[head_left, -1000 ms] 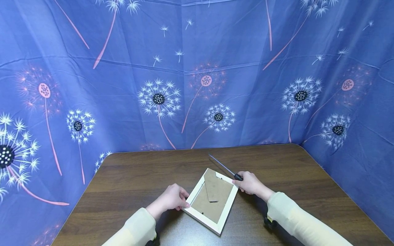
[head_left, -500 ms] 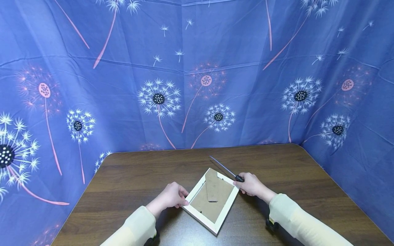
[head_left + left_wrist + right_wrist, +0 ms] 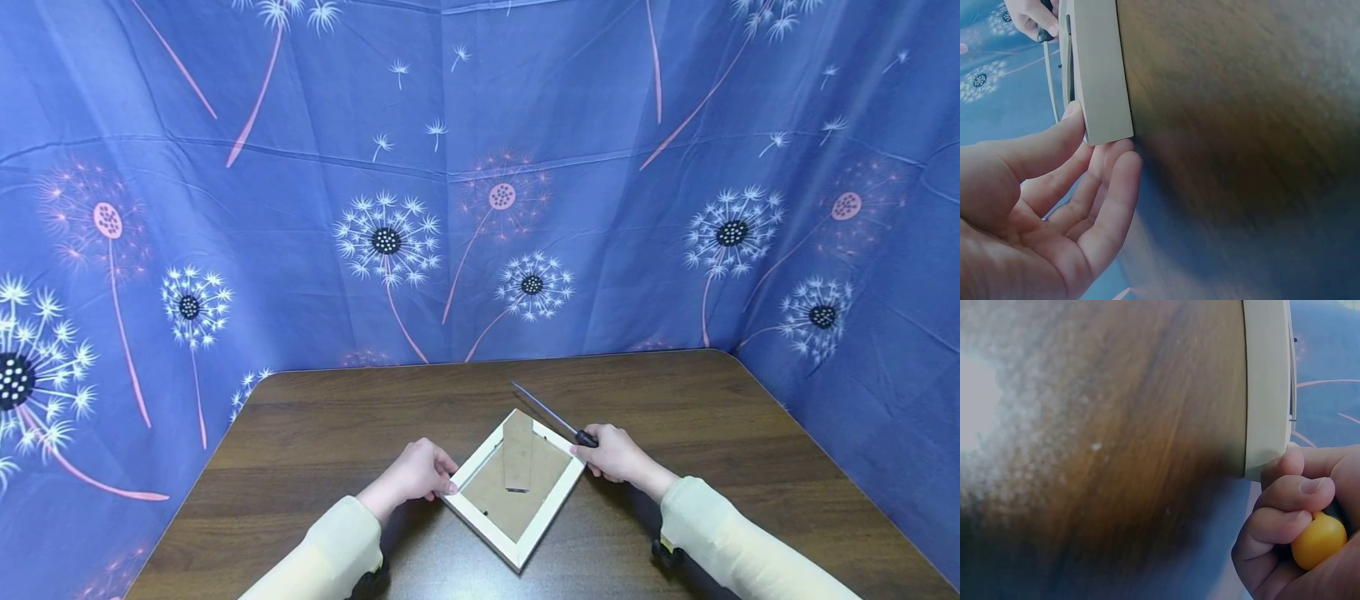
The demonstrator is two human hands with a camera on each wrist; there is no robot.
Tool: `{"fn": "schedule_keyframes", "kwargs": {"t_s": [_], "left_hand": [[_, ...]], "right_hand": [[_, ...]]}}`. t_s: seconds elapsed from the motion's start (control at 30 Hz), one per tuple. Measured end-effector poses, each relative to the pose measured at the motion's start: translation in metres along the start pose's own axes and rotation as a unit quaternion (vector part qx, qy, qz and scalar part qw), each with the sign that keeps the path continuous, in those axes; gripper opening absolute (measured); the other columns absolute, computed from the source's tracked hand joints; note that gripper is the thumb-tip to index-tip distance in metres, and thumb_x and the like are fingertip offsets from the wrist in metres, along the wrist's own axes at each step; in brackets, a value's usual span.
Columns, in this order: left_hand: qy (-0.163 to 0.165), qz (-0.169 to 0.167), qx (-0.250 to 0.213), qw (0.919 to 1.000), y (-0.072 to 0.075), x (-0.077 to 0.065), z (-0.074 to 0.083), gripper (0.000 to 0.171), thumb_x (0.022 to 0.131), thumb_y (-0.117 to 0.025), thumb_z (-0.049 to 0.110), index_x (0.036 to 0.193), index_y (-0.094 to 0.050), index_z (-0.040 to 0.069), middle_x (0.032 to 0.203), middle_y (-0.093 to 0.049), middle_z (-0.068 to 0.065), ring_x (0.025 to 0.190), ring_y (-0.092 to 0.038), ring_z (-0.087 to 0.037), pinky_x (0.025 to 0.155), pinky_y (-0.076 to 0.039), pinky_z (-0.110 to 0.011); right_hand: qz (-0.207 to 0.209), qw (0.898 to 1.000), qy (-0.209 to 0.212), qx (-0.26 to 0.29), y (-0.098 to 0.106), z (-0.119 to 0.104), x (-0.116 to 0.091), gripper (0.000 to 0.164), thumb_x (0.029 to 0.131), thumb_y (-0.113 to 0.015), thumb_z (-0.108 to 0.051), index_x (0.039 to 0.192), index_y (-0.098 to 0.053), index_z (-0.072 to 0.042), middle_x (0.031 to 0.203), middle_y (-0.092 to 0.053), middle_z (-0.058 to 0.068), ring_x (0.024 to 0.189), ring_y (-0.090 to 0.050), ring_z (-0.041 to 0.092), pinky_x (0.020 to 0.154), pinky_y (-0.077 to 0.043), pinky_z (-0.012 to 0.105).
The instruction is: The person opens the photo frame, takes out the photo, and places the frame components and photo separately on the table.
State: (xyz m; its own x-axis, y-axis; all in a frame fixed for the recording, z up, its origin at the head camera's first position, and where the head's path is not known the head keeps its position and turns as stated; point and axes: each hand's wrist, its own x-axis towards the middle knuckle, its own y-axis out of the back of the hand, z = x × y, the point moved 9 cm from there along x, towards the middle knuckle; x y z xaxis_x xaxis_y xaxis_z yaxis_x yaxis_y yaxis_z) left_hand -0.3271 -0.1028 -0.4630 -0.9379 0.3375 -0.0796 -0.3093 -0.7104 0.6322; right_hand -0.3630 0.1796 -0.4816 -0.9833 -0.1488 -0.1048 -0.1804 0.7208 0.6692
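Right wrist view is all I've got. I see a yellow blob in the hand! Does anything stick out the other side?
Observer: Yes, the head view shows a long thin shaft, like a screwdriver's, sticking out past the right hand.
Child: Where's the other hand?
Observer: The left hand holds the opposite corner of the picture frame.
Child: Which side's up?
Observer: Its back, judging by the brown stand.

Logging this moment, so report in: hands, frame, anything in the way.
Left hand pinching frame at one corner. Right hand gripping screwdriver, touching opposite corner. Frame back side up. No obstruction seen.
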Motion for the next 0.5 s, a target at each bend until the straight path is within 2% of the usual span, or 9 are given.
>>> {"fn": "schedule_keyframes", "kwargs": {"t_s": [0.17, 0.5], "left_hand": [[-0.011, 0.001, -0.001, 0.9999, 0.0008, 0.0028, -0.0010, 0.016, 0.071, -0.078, -0.002, 0.085, -0.071, -0.003, 0.066, -0.068, -0.006, 0.050, -0.059, -0.010, 0.045, -0.055, -0.028], [-0.011, 0.005, 0.004, 0.9999, 0.0031, 0.0055, -0.0014, 0.014, 0.071, -0.079, -0.001, 0.083, -0.072, -0.002, 0.067, -0.069, -0.006, 0.052, -0.061, -0.011, 0.046, -0.055, -0.030]], "right_hand": [[-0.015, 1.000, 0.005, 0.006, -0.0002, -0.0032, -0.0048, 0.018, 0.091, -0.061, -0.018, 0.078, -0.053, -0.007, 0.048, -0.046, -0.001, 0.031, -0.030, 0.004, 0.031, -0.025, 0.016], [-0.030, 1.000, -0.001, 0.008, -0.0001, -0.0022, -0.0092, 0.018, 0.092, -0.061, -0.018, 0.080, -0.054, -0.006, 0.049, -0.046, 0.000, 0.032, -0.029, 0.004, 0.031, -0.025, 0.016]]}}
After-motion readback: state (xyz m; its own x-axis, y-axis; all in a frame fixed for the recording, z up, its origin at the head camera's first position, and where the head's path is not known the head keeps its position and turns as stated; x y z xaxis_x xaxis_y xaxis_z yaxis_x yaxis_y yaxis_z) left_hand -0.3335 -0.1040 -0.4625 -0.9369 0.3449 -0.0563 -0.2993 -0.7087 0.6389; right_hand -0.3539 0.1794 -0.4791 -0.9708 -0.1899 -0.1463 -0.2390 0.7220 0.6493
